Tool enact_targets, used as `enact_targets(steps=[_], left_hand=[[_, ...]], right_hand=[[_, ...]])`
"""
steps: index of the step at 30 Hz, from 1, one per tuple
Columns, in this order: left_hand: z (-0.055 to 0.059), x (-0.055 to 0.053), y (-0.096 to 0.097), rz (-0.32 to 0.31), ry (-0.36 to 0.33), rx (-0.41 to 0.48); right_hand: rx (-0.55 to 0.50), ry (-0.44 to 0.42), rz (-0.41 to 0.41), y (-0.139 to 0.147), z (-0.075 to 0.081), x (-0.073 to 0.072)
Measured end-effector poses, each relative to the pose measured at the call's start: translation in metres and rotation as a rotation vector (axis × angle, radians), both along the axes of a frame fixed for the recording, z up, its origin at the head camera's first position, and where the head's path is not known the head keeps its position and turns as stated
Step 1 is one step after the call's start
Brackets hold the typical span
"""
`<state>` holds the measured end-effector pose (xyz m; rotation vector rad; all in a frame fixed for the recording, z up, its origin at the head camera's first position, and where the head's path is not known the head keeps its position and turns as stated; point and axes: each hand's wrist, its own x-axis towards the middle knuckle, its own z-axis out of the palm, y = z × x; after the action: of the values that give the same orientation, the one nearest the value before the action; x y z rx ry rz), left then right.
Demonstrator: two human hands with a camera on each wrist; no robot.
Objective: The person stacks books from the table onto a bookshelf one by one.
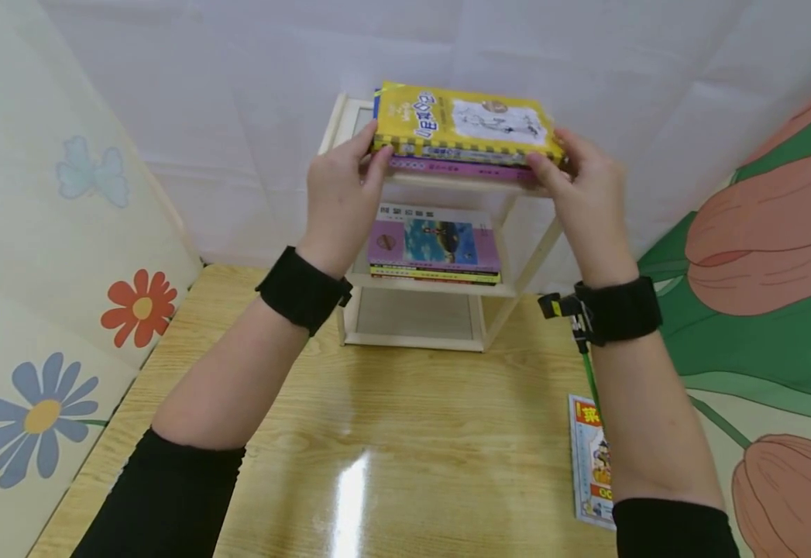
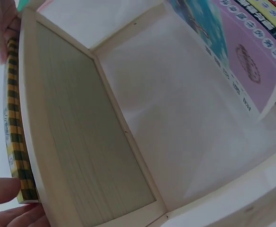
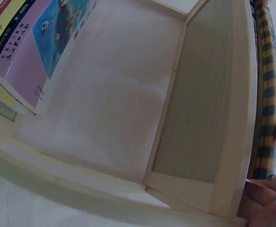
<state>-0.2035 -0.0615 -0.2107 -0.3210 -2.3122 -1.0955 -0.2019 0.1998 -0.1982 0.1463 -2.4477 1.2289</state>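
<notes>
A yellow comic-style book [image 1: 461, 120] lies flat on top of a small stack, with a purple-spined book [image 1: 461, 167] directly under it, on the top board of a cream-framed shelf rack [image 1: 338, 128]. My left hand [image 1: 338, 201] grips the left end of the stack, thumb at the front. At the right end, my right hand [image 1: 592, 198] holds it the same way. Both wrist views look from below; the yellow-and-black checked spine [image 2: 15, 127] shows past the top board. The fingertips behind the ends are partly hidden.
On the middle shelf lies another stack, topped by a purple book with a sea picture [image 1: 440, 236]. The bottom shelf [image 1: 415, 314] is low over the wood-look floor [image 1: 293, 465]. A colourful booklet [image 1: 589, 473] lies by my right forearm. A white sheet [image 1: 252, 116] hangs behind the rack.
</notes>
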Motion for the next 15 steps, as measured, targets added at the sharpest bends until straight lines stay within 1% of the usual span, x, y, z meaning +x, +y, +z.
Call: enact_targets(steps=[2,4,7,10,15], left_hand=[[0.001,0.0,0.001,0.013,-0.01,0.016],[0.002,-0.001,0.002,0.017,-0.02,0.035],[0.004,-0.002,0.004,0.016,-0.039,0.052],[0.005,-0.002,0.006,0.005,-0.06,0.076],[0.007,-0.003,0.007,0.016,-0.073,0.079]], right_hand=[[-0.001,-0.04,0.012,-0.004,0.001,-0.001],[0.041,-0.081,0.01,-0.007,0.002,-0.001],[0.118,-0.115,-0.019,-0.009,0.006,-0.002],[0.109,-0.16,-0.037,-0.01,0.01,-0.003],[0.04,-0.185,-0.075,-0.013,0.013,-0.005]])
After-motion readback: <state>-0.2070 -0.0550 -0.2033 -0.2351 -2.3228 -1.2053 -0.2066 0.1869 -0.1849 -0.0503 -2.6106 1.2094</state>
